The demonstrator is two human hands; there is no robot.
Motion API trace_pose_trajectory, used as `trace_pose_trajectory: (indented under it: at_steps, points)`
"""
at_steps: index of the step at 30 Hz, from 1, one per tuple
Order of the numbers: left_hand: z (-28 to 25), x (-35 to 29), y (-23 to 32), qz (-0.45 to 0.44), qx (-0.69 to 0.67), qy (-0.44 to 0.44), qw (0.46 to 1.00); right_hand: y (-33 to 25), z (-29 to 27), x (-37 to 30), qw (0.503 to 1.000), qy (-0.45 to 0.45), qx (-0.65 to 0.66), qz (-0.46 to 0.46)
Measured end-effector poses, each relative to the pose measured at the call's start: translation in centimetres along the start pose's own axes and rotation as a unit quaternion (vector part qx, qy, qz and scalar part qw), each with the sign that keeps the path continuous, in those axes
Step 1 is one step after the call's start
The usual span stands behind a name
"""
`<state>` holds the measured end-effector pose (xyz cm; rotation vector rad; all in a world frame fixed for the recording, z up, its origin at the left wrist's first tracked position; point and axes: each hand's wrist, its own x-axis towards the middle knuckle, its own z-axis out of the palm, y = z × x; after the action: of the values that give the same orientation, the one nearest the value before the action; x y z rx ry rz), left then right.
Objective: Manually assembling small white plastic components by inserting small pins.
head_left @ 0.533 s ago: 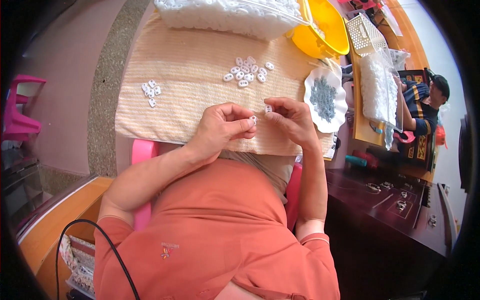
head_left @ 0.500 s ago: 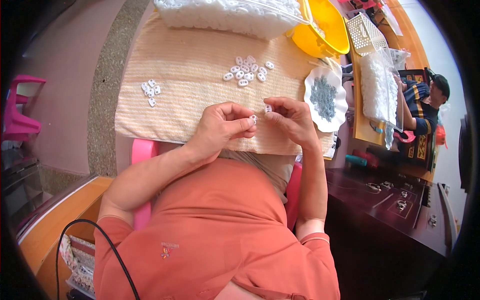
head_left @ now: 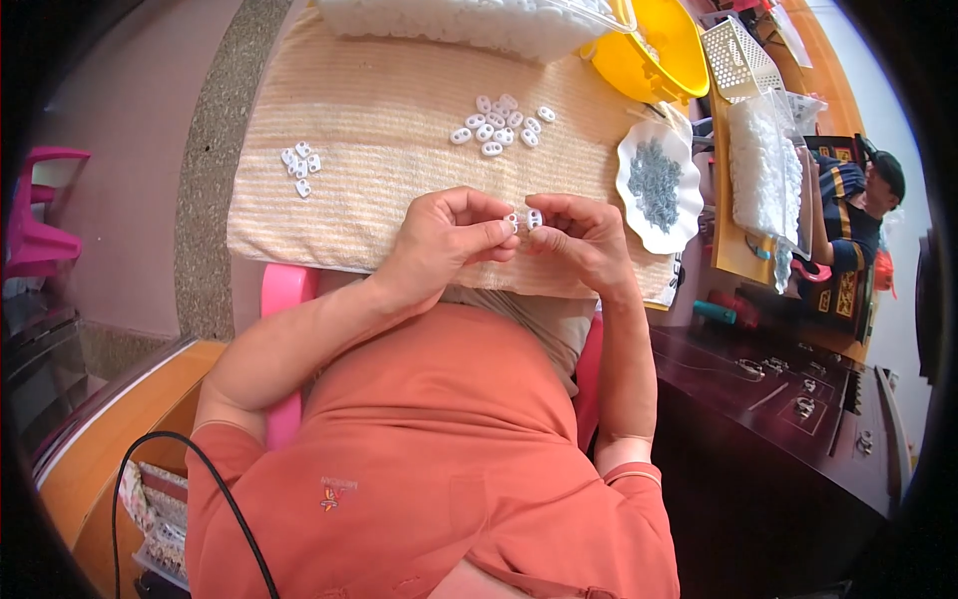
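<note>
A cream-striped towel [head_left: 359, 110] covers the work surface and runs under the scalloped white dish [head_left: 667, 243], the landmark here. Beyond the dish and to its left stands a clear bin [head_left: 449, 40] full of white pieces; a yellow tub [head_left: 649, 75] sits nearer to it, just beyond its far rim. The person's left hand [head_left: 424, 240] and right hand [head_left: 589, 245] are both left of the dish, the right one closer to it. Thin grey slivers [head_left: 656, 185] lie within the dish itself. Also to its left is a loose group of two-hole oval pieces [head_left: 496, 126], with a cluster of smaller white pieces [head_left: 313, 163] much farther left. Left of the dish, too, the right hand pinches a white oval piece [head_left: 535, 219] between thumb and forefinger, and the left thumb and forefinger are closed on a small white piece [head_left: 513, 222], which faces it closely (whether the two touch is too small to tell). To bring them together well, the person would do best to grip each by its outer edges, keep the meeting faces clear of fingertips, square the pieces before pressing, and push lightly and straight, since a tilted push could make the smaller one slip.
</note>
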<state>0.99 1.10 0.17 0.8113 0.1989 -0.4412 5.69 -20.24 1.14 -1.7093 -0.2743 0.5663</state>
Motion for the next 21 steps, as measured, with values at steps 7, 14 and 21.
trace_pose_trajectory:
  at_steps: [7,14,21]
  points:
    - [0.0,-0.07,0.02,-0.001,0.0,-0.001,1.0,0.14,0.63,-0.19,0.998,-0.008,0.064,-0.009]
    - [0.01,-0.02,-0.03,-0.001,-0.001,0.001,1.0,0.06,0.86,-0.19,0.995,-0.007,0.102,-0.02]
    - [0.07,-0.07,0.05,-0.002,0.002,0.003,1.0,0.19,0.94,-0.27,0.993,-0.001,0.117,-0.026]
